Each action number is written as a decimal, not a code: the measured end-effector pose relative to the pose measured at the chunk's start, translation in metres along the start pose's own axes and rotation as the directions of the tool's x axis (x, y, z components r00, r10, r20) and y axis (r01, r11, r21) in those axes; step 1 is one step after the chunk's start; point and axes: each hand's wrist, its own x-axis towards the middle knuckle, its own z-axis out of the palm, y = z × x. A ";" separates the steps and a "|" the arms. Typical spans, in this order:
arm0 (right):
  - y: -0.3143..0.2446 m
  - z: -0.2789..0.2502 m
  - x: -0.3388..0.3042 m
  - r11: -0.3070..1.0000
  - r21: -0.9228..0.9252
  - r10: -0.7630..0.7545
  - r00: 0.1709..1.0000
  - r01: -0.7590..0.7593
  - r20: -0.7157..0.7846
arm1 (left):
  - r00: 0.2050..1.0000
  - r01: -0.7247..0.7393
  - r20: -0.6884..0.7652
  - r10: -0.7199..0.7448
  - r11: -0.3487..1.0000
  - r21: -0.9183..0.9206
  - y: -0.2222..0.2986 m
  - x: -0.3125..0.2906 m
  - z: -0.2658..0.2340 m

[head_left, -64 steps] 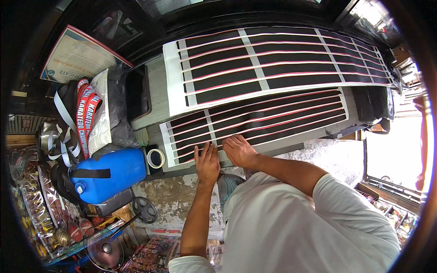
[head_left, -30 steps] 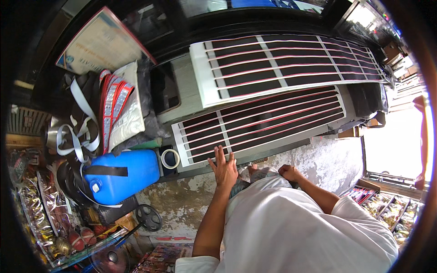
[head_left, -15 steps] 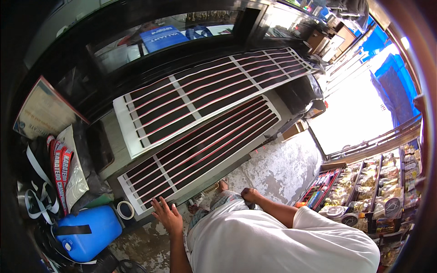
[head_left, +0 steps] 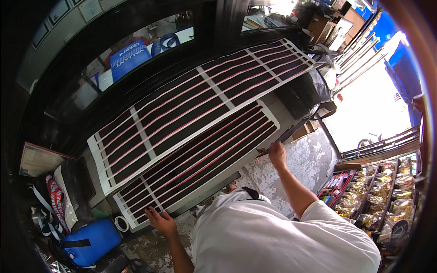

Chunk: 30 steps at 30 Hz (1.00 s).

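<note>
Two long black sheets with pale bands and thin red lines lie in front of me. The lower sheet (head_left: pixel 195 164) rests on a grey bench, partly hidden under the near edge of the upper sheet (head_left: pixel 177 109). At the lower sheet's near left end, my left hand (head_left: pixel 160 222) is spread, its fingertips on or just over the edge. My right hand (head_left: pixel 276 154) is closed, raised over the floor near that sheet's right end. Its fingers are curled, and I cannot see whether anything is inside them.
A blue plastic jerrycan (head_left: pixel 91 241) and a roll of white tape (head_left: pixel 121 223) stand at the lower left. Beyond the sheets runs a black-framed glass cabinet (head_left: pixel 207 36). Racks of small bagged goods (head_left: pixel 378 195) line the right side, beside a bright doorway.
My right hand has moved up and forward from near my lap toward the lower sheet's right end. My left hand stays by its left end. The view has shifted, and the upper sheet appears farther left.
</note>
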 end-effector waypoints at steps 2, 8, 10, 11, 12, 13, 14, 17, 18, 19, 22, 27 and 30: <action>0.007 0.009 0.045 0.999 0.008 -0.036 0.999 0.036 -0.019 | 0.999 0.032 -0.043 -0.029 0.997 0.065 -0.002 -0.009 0.020; 0.052 0.018 0.120 0.999 0.038 -0.018 0.995 0.014 0.099 | 0.999 0.010 -0.044 -0.009 1.000 0.026 0.034 -0.014 0.020; 0.039 0.019 0.130 0.997 0.043 -0.068 0.987 0.062 0.145 | 0.999 -0.001 -0.044 -0.001 0.999 -0.047 0.032 -0.006 0.012; 0.030 0.019 0.132 0.998 -0.010 -0.064 0.982 0.067 0.177 | 0.999 0.014 -0.032 -0.015 0.999 -0.029 0.034 -0.005 0.009; 0.022 0.018 0.137 0.995 -0.067 -0.063 0.979 0.078 0.196 | 0.999 0.022 -0.023 -0.023 0.999 -0.024 0.037 -0.001 0.010; 0.013 0.020 0.139 0.994 -0.111 0.029 0.956 0.004 0.291 | 0.998 0.059 0.038 -0.059 0.998 0.000 0.035 0.002 0.006; 0.009 0.018 0.143 0.990 -0.143 0.050 0.945 -0.003 0.324 | 0.990 0.094 0.106 -0.092 0.996 -0.009 0.036 0.003 0.009; 0.000 0.022 0.149 0.977 -0.211 0.113 0.916 -0.031 0.386 | 0.982 0.103 0.160 -0.102 0.995 0.007 0.034 0.006 0.011; 0.003 0.022 0.152 0.982 -0.178 0.125 0.902 -0.055 0.413 | 0.983 0.102 0.152 -0.100 0.995 0.000 0.037 0.007 0.013; 0.006 0.022 0.153 0.977 -0.201 0.152 0.906 -0.077 0.396 | 0.985 0.101 0.143 -0.099 0.995 -0.007 0.039 0.008 0.015; -0.010 0.025 0.149 0.963 -0.252 0.180 0.923 -0.095 0.340 | 0.981 0.121 0.157 -0.112 0.992 -0.047 0.036 0.008 0.010; 0.001 0.032 0.155 0.961 -0.261 0.187 0.901 -0.086 0.391 | 0.979 0.156 0.140 -0.148 0.986 -0.052 0.036 0.008 0.012; 0.015 0.039 0.163 0.954 -0.296 0.188 0.876 -0.054 0.443 | 0.971 0.187 0.161 -0.179 0.982 -0.036 0.043 0.013 0.011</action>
